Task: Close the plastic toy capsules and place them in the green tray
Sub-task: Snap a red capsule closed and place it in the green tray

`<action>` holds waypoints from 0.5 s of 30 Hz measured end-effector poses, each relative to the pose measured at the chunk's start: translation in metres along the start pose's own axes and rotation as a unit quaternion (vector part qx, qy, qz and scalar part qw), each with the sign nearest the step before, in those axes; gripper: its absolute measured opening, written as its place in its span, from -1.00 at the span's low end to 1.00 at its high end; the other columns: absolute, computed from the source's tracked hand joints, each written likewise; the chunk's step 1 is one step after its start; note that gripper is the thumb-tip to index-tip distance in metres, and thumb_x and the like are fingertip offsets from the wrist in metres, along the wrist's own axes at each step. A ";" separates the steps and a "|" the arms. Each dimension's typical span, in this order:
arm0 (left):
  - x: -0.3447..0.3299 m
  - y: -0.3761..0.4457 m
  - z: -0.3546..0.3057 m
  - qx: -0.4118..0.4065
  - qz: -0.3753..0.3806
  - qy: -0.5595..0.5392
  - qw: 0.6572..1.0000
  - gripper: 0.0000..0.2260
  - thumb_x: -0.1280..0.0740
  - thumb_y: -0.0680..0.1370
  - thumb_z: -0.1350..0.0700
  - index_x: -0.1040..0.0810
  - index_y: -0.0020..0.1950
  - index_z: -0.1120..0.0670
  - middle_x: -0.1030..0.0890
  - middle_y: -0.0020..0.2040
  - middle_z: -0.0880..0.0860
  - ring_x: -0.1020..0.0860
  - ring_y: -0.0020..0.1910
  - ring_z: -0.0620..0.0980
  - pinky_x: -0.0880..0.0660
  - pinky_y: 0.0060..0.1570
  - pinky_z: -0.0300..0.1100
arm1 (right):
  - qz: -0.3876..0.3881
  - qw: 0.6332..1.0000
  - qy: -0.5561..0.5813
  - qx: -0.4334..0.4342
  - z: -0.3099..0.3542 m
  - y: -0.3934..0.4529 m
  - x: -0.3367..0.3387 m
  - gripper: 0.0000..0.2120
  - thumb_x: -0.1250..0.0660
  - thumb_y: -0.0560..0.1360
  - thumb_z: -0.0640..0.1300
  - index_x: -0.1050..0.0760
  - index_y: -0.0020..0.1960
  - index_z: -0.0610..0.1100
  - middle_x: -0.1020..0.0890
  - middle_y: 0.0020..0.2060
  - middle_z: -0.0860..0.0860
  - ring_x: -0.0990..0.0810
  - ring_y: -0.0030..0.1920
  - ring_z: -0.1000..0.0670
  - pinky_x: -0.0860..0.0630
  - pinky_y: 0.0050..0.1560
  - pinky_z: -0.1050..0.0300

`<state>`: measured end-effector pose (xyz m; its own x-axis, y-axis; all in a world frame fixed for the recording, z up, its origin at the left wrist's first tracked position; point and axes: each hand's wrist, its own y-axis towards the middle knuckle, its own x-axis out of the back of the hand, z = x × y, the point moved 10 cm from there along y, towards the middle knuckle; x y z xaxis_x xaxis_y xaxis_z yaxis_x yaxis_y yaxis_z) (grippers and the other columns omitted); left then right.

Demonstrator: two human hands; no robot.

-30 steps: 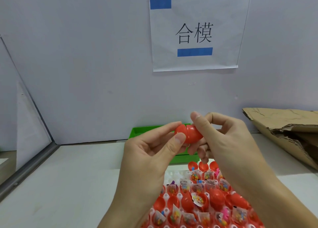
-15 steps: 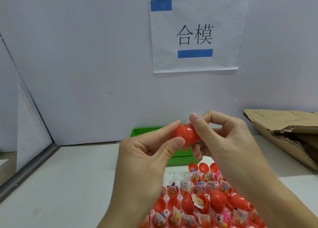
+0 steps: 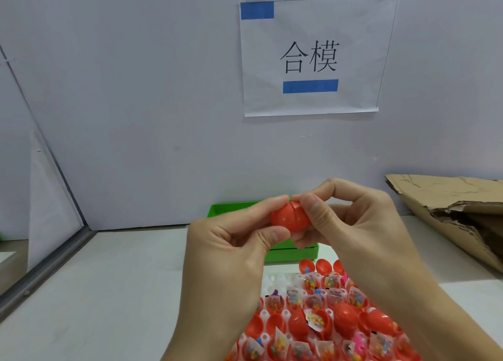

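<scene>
I hold one red capsule (image 3: 289, 217) between both hands, above the table and in front of the green tray (image 3: 229, 208). My left hand (image 3: 231, 254) grips its left half with thumb and fingers. My right hand (image 3: 356, 224) presses on its right half, thumb on top. A seam shows between the two halves. The tray sits against the wall, mostly hidden behind my hands. Below my hands lies a rack of several open red capsule halves (image 3: 321, 325) with small bagged toys in them.
A crumpled cardboard sheet (image 3: 449, 211) lies at the right against the wall. A paper sign (image 3: 313, 55) hangs on the wall above. A metal rail (image 3: 46, 268) runs along the table's left edge. The white tabletop (image 3: 122, 292) stretches to the left.
Both hands have shifted slightly with the capsule, and its two halves now sit pressed closer together, my right thumb on top of the seam.
</scene>
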<state>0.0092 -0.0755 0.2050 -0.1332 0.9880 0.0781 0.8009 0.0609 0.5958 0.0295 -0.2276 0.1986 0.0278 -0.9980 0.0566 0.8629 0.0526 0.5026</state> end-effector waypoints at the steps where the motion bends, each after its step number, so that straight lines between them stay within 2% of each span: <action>1: -0.001 0.000 -0.001 -0.006 0.004 0.003 1.000 -0.60 -0.46 0.39 0.38 -0.72 -0.10 -0.16 -0.72 -0.16 -0.19 -0.68 -0.10 -0.26 -0.52 -0.10 -0.50 | -0.001 1.000 0.006 0.001 0.000 0.000 0.001 -0.78 -0.37 0.40 0.13 -0.61 -0.18 -0.02 -0.73 -0.31 -0.09 -0.73 -0.30 -0.08 -0.68 -0.11 0.01; 4: -0.003 -0.002 -0.004 -0.020 0.006 0.005 1.000 -0.60 -0.45 0.40 0.41 -0.72 -0.08 -0.12 -0.72 -0.14 -0.18 -0.68 -0.09 -0.24 -0.53 -0.07 -0.47 | -0.003 1.000 0.019 0.007 0.003 0.001 0.002 -0.83 -0.39 0.39 0.07 -0.63 -0.17 -0.02 -0.73 -0.30 -0.09 -0.73 -0.30 -0.10 -0.68 -0.13 0.05; 6: -0.005 -0.003 -0.004 -0.020 0.009 -0.012 1.000 -0.57 -0.44 0.41 0.42 -0.68 0.02 -0.11 -0.73 -0.09 -0.17 -0.68 -0.04 -0.22 -0.55 -0.04 -0.43 | -0.004 1.000 0.021 0.014 0.005 0.001 0.002 -0.85 -0.39 0.38 0.04 -0.64 -0.15 -0.02 -0.74 -0.29 -0.07 -0.73 -0.29 -0.09 -0.68 -0.12 0.05; 8: -0.009 -0.003 -0.003 -0.012 0.023 -0.054 0.998 -0.60 -0.44 0.40 0.35 -0.63 0.12 -0.06 -0.73 -0.04 -0.14 -0.68 0.01 -0.19 -0.55 -0.03 -0.41 | -0.005 1.000 0.019 0.019 0.009 0.000 0.002 -0.82 -0.40 0.34 0.07 -0.63 -0.12 0.00 -0.75 -0.28 -0.04 -0.74 -0.28 -0.06 -0.67 -0.10 0.06; 11: -0.010 -0.003 -0.004 -0.024 0.037 -0.087 0.995 -0.66 -0.42 0.37 0.25 -0.65 0.13 0.06 -0.73 0.02 -0.07 -0.68 0.06 -0.12 -0.56 0.02 -0.35 | -0.007 0.999 0.045 0.020 0.013 0.000 0.002 -0.74 -0.42 0.30 0.09 -0.60 -0.08 -0.02 -0.75 -0.26 -0.03 -0.75 -0.26 -0.06 -0.67 -0.13 0.15; 15: -0.009 -0.002 -0.005 -0.027 0.036 -0.114 0.993 -0.65 -0.49 0.33 0.14 -0.71 0.10 -0.04 -0.70 0.09 -0.09 -0.64 0.15 -0.13 -0.55 0.06 -0.35 | 0.000 0.998 0.066 0.024 0.016 -0.001 0.001 -0.64 -0.43 0.28 0.03 -0.58 0.02 -0.10 -0.76 -0.21 -0.01 -0.75 -0.20 -0.03 -0.62 -0.17 0.27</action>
<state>0.0059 -0.0854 0.2070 0.0631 0.9964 -0.0565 0.7702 -0.0126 0.6377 0.0208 -0.2278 0.2125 0.0965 -0.9937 -0.0561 0.8381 0.0507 0.5431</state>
